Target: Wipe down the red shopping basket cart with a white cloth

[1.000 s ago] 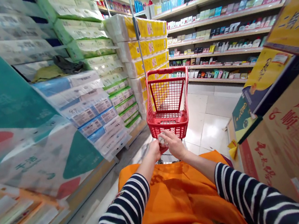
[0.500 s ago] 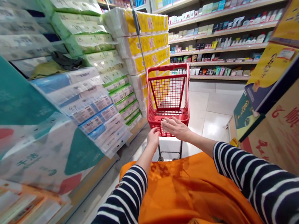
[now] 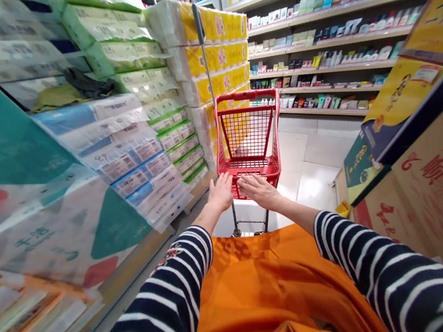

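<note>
A small red shopping cart (image 3: 246, 95) with a mesh basket stands on the aisle floor just ahead of me. My left hand (image 3: 220, 191) rests against the near rim of the basket, fingers stretched upward and apart. Beside it, my right hand (image 3: 259, 189) lies flat on the same rim with its fingers pointing left. I see nothing held in either hand. The basket looks empty inside. Striped sleeves cover both my arms, and an orange apron (image 3: 270, 290) hangs below them.
Stacked packs of tissue paper (image 3: 129, 145) line the left side. Yellow toilet-roll packs (image 3: 215, 52) and a metal pole (image 3: 200, 38) stand behind the cart. Product shelves (image 3: 325, 54) run across the back. Cardboard boxes (image 3: 431, 182) crowd the right. Pale floor tiles (image 3: 311, 165) lie beyond the cart.
The cart has rolled forward, away from me. My hands, bunched low around a small white thing a second ago, now lie spread on the basket's near rim; the white thing is out of sight.
</note>
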Motion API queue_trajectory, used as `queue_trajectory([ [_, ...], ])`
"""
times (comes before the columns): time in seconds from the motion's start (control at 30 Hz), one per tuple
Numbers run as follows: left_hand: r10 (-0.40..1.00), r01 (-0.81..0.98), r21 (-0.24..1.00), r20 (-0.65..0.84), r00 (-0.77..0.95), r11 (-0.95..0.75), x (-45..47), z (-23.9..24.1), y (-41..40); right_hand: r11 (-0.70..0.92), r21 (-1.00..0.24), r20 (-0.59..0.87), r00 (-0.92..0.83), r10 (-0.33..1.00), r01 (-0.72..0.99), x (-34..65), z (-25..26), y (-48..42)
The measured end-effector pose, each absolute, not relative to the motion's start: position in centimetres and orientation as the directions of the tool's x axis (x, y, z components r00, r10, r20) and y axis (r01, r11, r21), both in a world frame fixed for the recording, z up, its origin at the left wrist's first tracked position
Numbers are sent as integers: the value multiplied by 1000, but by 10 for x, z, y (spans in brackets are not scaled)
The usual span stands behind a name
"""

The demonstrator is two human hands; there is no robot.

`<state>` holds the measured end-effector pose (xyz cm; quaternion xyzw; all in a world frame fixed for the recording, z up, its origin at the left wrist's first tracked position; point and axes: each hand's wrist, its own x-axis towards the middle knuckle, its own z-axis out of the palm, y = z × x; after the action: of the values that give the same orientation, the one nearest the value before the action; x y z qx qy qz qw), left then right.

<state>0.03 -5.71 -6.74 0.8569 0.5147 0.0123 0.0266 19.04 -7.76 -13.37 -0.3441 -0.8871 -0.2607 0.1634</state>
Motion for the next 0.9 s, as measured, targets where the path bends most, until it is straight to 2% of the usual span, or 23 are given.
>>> queue_trajectory([
  [0.1,886,886,54,-38,463,-461,-2,-64,-57,644,317,446,-709,546,696,187,-132,-68],
  [0.33,861,863,71,-62,504,-500,-8,-64,-59,643,262,383,-690,615,719,186,-175,-80],
  [0.6,898,898,20,-1,439,-439,-18,-78,-56,688,307,459,-736,499,658,153,-133,-62],
  [0.9,867,866,29,-7,499,-499,-26,-84,-57,674,240,345,-710,614,699,159,-175,-67],
])
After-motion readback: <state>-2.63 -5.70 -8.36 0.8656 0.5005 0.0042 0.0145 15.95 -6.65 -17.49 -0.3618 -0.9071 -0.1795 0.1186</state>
